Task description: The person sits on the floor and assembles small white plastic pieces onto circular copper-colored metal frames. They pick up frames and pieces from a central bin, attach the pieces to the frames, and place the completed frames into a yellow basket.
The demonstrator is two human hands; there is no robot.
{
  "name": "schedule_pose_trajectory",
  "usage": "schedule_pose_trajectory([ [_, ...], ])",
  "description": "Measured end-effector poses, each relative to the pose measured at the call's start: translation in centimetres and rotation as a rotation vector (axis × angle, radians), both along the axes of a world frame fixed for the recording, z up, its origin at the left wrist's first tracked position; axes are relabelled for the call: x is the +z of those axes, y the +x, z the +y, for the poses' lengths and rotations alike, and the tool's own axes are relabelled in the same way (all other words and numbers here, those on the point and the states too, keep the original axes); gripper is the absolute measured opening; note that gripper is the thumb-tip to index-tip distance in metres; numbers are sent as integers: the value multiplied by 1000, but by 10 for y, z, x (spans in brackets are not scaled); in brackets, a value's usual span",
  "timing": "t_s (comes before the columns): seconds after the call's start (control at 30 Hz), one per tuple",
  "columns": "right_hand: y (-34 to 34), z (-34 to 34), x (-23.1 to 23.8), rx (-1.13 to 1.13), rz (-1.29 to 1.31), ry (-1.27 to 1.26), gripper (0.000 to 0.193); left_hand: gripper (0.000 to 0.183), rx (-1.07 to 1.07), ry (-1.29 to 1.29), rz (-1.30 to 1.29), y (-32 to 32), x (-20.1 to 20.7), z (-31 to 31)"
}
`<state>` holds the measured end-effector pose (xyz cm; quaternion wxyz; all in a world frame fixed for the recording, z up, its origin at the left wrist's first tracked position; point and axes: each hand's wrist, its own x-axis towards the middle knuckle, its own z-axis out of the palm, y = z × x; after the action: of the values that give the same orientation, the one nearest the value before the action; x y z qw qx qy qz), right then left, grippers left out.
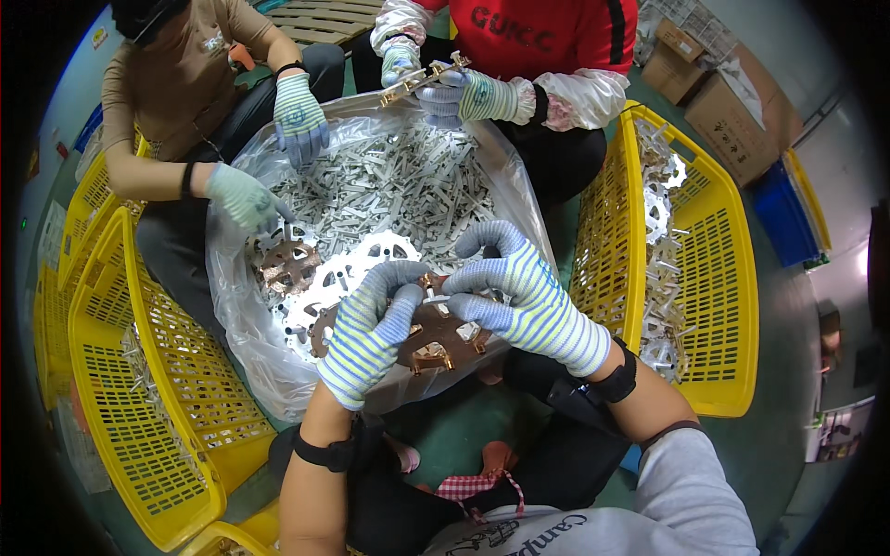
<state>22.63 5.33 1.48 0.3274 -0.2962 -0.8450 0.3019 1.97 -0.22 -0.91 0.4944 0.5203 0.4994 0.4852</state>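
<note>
Both of my hands, in striped grey-fingered gloves, are at a round copper-brown metal plate (pixel 414 345) with cut-outs and small brass fittings, near the front rim of a plastic-lined tub (pixel 243 320). My left hand (pixel 369 324) grips the plate at its left side, thumb on top. At the far edge, the fingers of my right hand (pixel 524 295) close around a small silver metal piece (pixel 433 295) by a brass fitting; they partly cover it. Beyond the plate lie shiny silver cut-out discs (pixel 380 250) and a heap of small silver metal strips (pixel 403 176).
Opposite, one co-worker's gloved hands (pixel 464 97) hold a bar with brass fittings. Another's gloved hand (pixel 246 196) reaches toward a copper-brown disc (pixel 289 267). Yellow slotted baskets (pixel 718 278) with metal parts flank the tub; cardboard boxes (pixel 732 125) stand far right.
</note>
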Motion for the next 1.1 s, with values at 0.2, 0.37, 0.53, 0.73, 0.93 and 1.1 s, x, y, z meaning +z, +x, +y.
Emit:
schedule_pose_trajectory([
  [0.2, -1, -4, -3, 13, 36, -32, 25, 27, -9, 28, 10, 5, 1, -2],
  [0.37, 1, -2, -2, 54, 108, -79, 24, 28, -10, -172, -32, 5, 11, -3],
  [0.53, -1, -2, -1, 59, 57, 21, 22, 29, 7, -63, -72, 2, 7, -7],
  [0.73, -4, -2, -3, 100, 8, 153, 20, 32, 51, 90, 33, 4, 8, -8],
  [0.93, -10, -1, -8, 52, 93, 150, 20, 28, 111, 111, 63, 4, 2, -6],
  [1.1, -16, -2, -7, -73, 104, 322, 33, 26, 141, -33, -63, 9, 10, -4],
])
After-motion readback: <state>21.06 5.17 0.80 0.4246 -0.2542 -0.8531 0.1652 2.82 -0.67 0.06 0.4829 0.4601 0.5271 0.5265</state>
